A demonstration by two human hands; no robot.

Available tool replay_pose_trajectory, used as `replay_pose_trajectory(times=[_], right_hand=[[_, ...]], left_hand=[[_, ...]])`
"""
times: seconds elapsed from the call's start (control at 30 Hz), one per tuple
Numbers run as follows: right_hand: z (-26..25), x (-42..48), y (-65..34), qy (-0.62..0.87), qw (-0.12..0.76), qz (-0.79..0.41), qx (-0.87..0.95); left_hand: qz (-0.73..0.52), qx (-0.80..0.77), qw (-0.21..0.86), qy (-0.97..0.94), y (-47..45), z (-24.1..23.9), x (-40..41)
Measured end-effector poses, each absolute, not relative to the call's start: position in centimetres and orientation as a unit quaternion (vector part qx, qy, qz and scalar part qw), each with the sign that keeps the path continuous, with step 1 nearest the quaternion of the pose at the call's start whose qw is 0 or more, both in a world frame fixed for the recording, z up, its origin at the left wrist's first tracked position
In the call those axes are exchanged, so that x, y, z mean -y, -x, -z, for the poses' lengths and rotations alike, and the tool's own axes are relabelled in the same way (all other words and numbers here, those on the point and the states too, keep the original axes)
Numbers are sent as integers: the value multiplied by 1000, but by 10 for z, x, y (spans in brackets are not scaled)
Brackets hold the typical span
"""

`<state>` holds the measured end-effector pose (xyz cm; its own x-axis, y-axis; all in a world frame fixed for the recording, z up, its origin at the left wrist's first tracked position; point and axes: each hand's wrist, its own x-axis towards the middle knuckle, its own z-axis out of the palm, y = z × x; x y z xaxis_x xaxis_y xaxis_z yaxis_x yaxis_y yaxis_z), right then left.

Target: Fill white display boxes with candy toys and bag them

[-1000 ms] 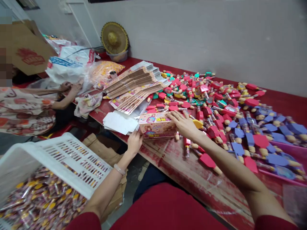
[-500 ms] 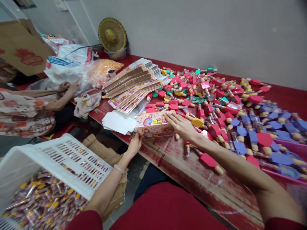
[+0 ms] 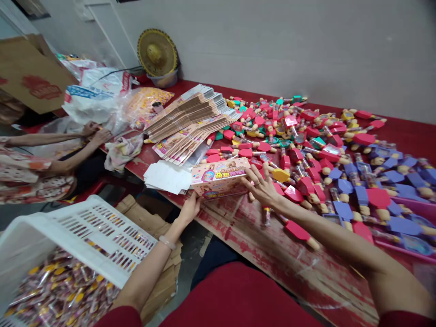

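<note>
One long red worktop (image 3: 245, 227), its paint worn pale near the front edge, carries nearly everything at hand. Below it on the left, a white slotted basket (image 3: 119, 270) is filled with small wrapped pieces. A broad heap of coloured toys (image 3: 313, 156) covers the right of the worktop, mostly pink-red, with green and yellow mixed in and purple ones gathered toward the near right. Left of that heap lies a thick stack of flat printed cartons (image 3: 189, 116), fanned at its right end, and at the far left a co-worker's hands (image 3: 97, 134) are busy near some plastic bags.

One carton (image 3: 220, 179) in full box shape sits at the front edge, its printed top face up, just right of a pile of white cards (image 3: 166, 177). The left grip (image 3: 189, 206) is narrow, pinching the carton's near left bottom corner. The right grip (image 3: 261, 187) is spread wide at the carton's right end; whether every fingertip touches it is hard to say.

As for progress, this carton appears formed and its top covered, while the many in the stack remain flat. The toys lie loose outside it, and its contents, if any, are hidden.
</note>
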<state>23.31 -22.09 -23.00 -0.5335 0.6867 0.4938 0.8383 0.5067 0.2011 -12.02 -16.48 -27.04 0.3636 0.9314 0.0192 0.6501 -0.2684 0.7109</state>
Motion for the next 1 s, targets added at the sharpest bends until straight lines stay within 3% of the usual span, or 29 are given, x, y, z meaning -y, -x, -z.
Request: replay_pose_trajectory(times=[0.2, 0.67, 0.83, 0.93, 1.0], right_hand=[[236, 219, -233, 456, 208, 267, 823], [249, 219, -225, 527, 173, 197, 808], [165, 211, -193, 543, 216, 122, 802], [96, 184, -171, 553, 266, 128, 779], [76, 161, -157, 598, 267, 125, 745]], left_hand=[[-219, -508, 309, -773, 121, 270, 163], [-226, -482, 320, -784, 124, 277, 160], [-249, -478, 323, -778, 121, 277, 158], [-264, -479, 326, -771, 118, 276, 162], [-276, -482, 328, -764, 117, 275, 166]])
